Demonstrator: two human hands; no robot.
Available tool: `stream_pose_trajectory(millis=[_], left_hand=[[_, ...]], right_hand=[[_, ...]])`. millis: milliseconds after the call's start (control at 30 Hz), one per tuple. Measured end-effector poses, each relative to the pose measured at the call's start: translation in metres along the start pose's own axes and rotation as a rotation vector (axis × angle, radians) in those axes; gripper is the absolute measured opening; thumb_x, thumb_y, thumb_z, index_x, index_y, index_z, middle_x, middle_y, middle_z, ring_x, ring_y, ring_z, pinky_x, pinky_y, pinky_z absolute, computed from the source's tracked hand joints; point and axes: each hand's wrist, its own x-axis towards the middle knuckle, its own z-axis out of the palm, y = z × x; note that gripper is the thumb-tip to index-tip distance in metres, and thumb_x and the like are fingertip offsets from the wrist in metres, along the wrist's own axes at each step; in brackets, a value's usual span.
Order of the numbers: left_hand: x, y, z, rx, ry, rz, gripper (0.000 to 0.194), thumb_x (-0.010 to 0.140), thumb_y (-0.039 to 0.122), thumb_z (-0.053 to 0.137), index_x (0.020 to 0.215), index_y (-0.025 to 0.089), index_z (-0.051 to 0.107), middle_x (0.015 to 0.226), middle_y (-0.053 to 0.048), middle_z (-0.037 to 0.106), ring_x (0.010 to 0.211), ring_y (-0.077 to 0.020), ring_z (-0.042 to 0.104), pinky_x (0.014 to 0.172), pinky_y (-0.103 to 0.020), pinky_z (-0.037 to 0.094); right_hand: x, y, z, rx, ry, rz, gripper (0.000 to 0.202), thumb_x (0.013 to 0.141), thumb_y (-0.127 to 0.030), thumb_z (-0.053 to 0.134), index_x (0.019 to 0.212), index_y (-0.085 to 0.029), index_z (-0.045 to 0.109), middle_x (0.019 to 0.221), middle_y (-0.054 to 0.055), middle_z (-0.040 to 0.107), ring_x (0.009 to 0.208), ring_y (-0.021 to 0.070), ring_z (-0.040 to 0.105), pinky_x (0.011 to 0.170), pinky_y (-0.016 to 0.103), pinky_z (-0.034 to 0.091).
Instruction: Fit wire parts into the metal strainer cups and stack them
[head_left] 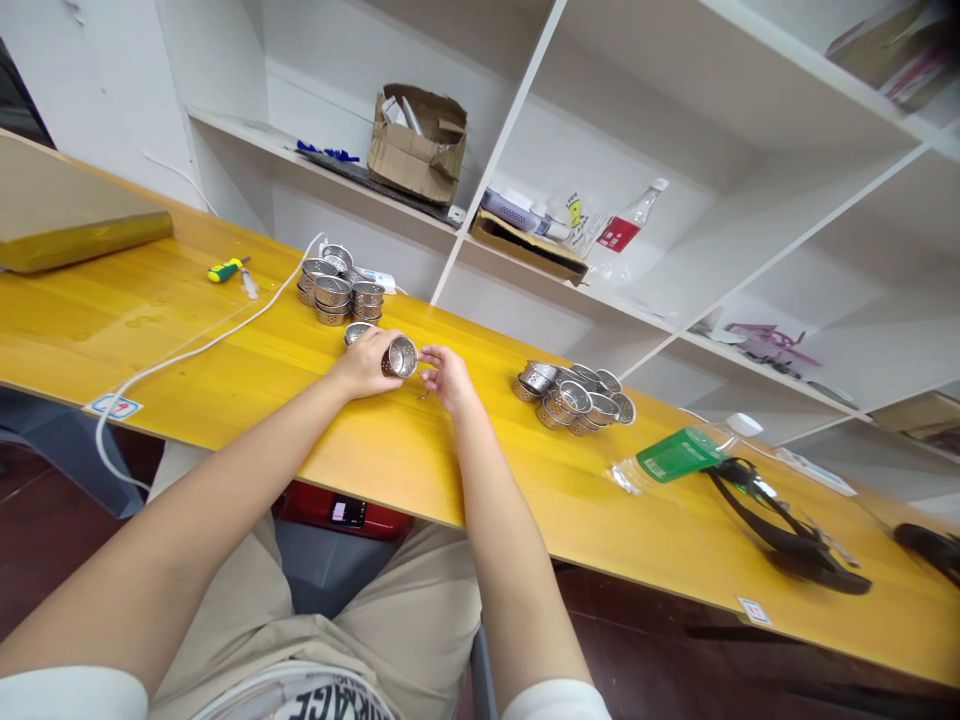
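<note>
My left hand is wrapped round a small perforated metal cup, its open mouth tilted towards me. Just right of that cup is my right hand, with thumb and fingers bent and a gap between them. A tiny metallic bit shows under its fingertips; whether it touches them I cannot tell. Behind my left hand another perforated cup sits on the table, partly hidden. Stacked cups stand beyond it, and a second group of stacked cups stands to the right.
On the yellow table a white cable runs across the left side, near a green-and-yellow screwdriver. A green-labelled bottle and a black strap lie at right. White shelves behind hold a cardboard box.
</note>
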Motion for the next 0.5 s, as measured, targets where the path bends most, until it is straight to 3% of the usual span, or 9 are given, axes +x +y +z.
stream_pose_trajectory(millis=[100,200,500], left_hand=[[0.0001,-0.0006,-0.0019,0.003,0.026,-0.031,0.063,0.071,0.03,0.077,0.13,0.018,0.057,0.121,-0.011,0.07,0.115,-0.0322,0.062,0.104,-0.047,0.051],[0.0004,-0.0005,-0.0031,0.008,0.023,-0.06,0.064,0.072,0.03,0.077,0.131,0.019,0.056,0.122,-0.012,0.069,0.117,-0.0328,0.063,0.105,-0.048,0.05],[0.0,-0.0009,-0.0029,0.021,0.03,-0.067,0.064,0.072,0.03,0.076,0.131,0.018,0.056,0.124,-0.012,0.069,0.117,-0.0336,0.062,0.107,-0.049,0.049]], right_hand=[[-0.0006,-0.0005,-0.0013,0.087,0.05,0.008,0.02,0.072,-0.017,0.06,0.091,-0.02,0.055,0.074,-0.004,0.059,0.046,0.0067,0.047,0.04,0.018,0.024],[-0.002,-0.0027,-0.0031,0.204,-0.051,0.061,0.027,0.063,-0.01,0.056,0.088,-0.02,0.051,0.066,-0.007,0.049,0.046,0.006,0.04,0.04,0.018,0.022],[-0.0022,-0.0034,-0.0049,0.343,-0.202,0.123,0.028,0.062,-0.01,0.05,0.087,-0.021,0.045,0.063,-0.005,0.042,0.051,0.0102,0.04,0.044,0.018,0.032]])
